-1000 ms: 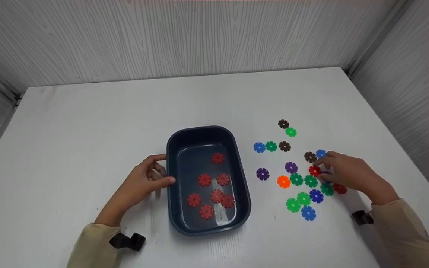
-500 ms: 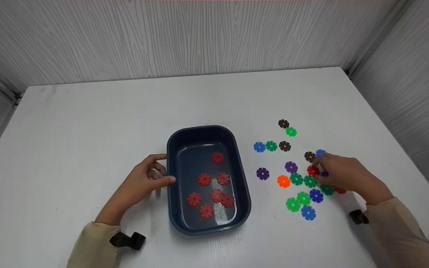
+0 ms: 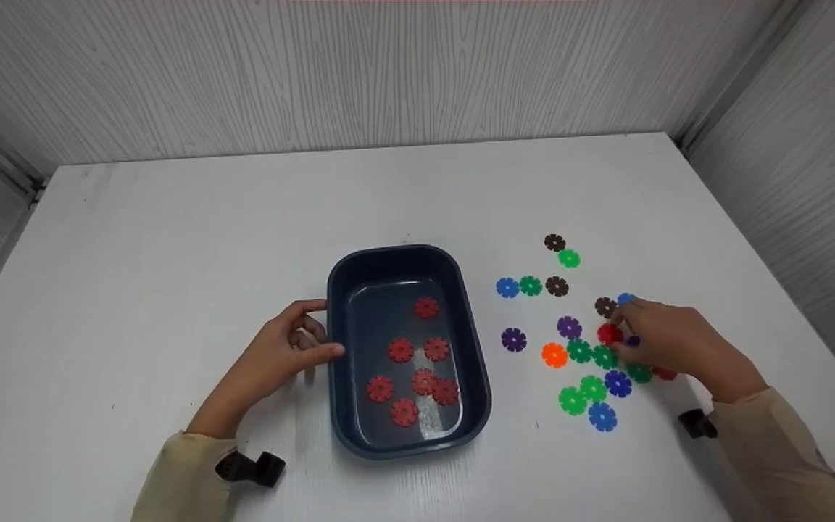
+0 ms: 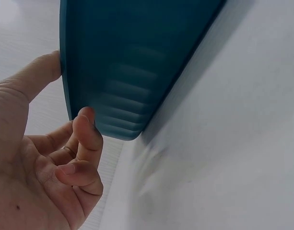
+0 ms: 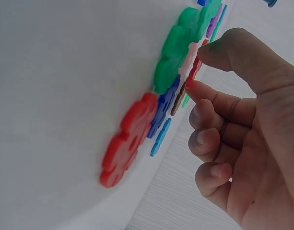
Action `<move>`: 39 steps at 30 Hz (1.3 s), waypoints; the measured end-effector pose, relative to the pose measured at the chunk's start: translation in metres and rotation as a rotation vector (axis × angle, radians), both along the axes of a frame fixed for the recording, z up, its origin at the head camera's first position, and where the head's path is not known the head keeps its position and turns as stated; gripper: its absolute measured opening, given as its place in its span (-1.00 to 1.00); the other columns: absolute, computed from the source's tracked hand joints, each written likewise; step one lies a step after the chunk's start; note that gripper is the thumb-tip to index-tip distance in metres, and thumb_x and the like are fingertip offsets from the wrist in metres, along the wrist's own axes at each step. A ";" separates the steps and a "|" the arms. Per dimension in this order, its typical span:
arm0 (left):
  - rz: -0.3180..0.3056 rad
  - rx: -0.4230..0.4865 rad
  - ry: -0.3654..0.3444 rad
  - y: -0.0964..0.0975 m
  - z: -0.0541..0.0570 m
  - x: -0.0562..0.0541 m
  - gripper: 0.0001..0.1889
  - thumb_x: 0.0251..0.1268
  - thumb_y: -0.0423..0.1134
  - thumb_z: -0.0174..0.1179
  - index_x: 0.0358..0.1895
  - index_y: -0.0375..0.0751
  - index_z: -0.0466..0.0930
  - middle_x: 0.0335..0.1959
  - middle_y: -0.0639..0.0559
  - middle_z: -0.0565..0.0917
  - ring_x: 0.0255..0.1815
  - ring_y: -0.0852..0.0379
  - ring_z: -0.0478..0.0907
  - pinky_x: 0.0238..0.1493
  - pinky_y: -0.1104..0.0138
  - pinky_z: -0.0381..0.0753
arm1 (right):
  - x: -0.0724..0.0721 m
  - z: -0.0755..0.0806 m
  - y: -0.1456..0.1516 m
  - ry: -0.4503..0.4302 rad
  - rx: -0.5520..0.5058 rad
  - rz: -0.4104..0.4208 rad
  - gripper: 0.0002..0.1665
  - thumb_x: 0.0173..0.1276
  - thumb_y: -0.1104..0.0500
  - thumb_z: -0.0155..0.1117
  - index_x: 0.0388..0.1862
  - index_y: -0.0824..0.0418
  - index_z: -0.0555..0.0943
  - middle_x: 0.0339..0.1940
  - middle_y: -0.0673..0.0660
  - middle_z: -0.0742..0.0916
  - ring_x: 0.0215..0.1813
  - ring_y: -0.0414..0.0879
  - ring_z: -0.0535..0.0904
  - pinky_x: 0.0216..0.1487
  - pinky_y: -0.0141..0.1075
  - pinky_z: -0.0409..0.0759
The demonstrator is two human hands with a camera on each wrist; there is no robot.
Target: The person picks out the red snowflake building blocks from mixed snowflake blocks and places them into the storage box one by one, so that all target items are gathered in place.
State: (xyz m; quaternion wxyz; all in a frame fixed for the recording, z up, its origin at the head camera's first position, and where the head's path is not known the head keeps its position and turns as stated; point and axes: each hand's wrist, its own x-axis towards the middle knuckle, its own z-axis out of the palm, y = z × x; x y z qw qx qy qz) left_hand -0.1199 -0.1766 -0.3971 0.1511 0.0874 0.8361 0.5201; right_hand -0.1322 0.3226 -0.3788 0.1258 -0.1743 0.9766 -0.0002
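Observation:
A dark blue plastic tub (image 3: 341, 428) with rounded corners holds several red notched discs, including this red disc (image 3: 380, 388). At its left side my left hand (image 3: 280, 351) grips the rim, thumb over the edge and index finger against the outer wall; the other fingers are curled (image 4: 84, 134). To the right of the tub, my right hand (image 3: 667, 341) pinches a red snowflake disc (image 3: 609, 334) between thumb and index finger, close over the table. In the right wrist view this pinched disc stands nearly edge-on; another red disc (image 5: 129, 139) lies flat near the hand.
Several notched discs lie scattered right of the tub: an orange disc (image 3: 554, 354), a purple disc (image 3: 513, 339), a brown disc (image 3: 557, 286), a light green disc (image 3: 572, 400), a blue disc (image 3: 602, 417). The white table (image 3: 207, 239) meets a wood-grain panel (image 3: 359, 72) behind.
My right hand has drawn slightly left and its thumb and index finger have closed on the red disc. The left hand stays at the tub's rim.

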 end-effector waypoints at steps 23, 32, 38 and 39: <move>-0.009 0.024 0.006 -0.001 0.000 0.000 -0.28 0.17 -0.14 0.37 0.38 -0.22 0.27 -0.19 -0.11 0.53 -0.43 0.22 0.49 -0.53 0.38 0.43 | -0.017 0.040 -0.086 0.118 -0.212 0.039 -0.56 0.19 0.05 0.39 0.00 0.20 0.56 -0.26 0.13 0.64 -0.34 -0.12 0.47 -0.35 -0.32 0.51; -0.003 0.027 0.004 -0.002 -0.002 0.001 -0.29 0.17 -0.14 0.37 0.37 -0.20 0.29 -0.19 -0.10 0.54 -0.41 0.21 0.50 -0.51 0.37 0.40 | -0.022 0.044 -0.136 0.124 -0.314 0.127 -0.58 0.21 0.04 0.35 0.00 0.19 0.57 -0.28 0.10 0.63 -0.36 -0.13 0.48 -0.36 -0.34 0.49; -0.008 0.032 -0.002 -0.002 -0.001 0.000 -0.28 0.17 -0.13 0.37 0.38 -0.20 0.28 -0.18 -0.10 0.54 -0.41 0.20 0.49 -0.49 0.38 0.41 | -0.022 0.044 -0.164 0.137 -0.352 0.194 -0.60 0.20 0.02 0.34 -0.01 0.15 0.60 -0.30 0.08 0.61 -0.44 -0.15 0.40 -0.44 -0.38 0.40; -0.006 0.034 -0.005 -0.002 -0.001 0.000 -0.28 0.17 -0.13 0.36 0.38 -0.20 0.27 -0.18 -0.10 0.53 -0.40 0.20 0.49 -0.48 0.38 0.41 | -0.022 0.044 -0.168 0.143 -0.359 0.212 -0.61 0.21 0.03 0.35 -0.02 0.16 0.60 -0.30 0.09 0.62 -0.44 -0.16 0.40 -0.44 -0.39 0.38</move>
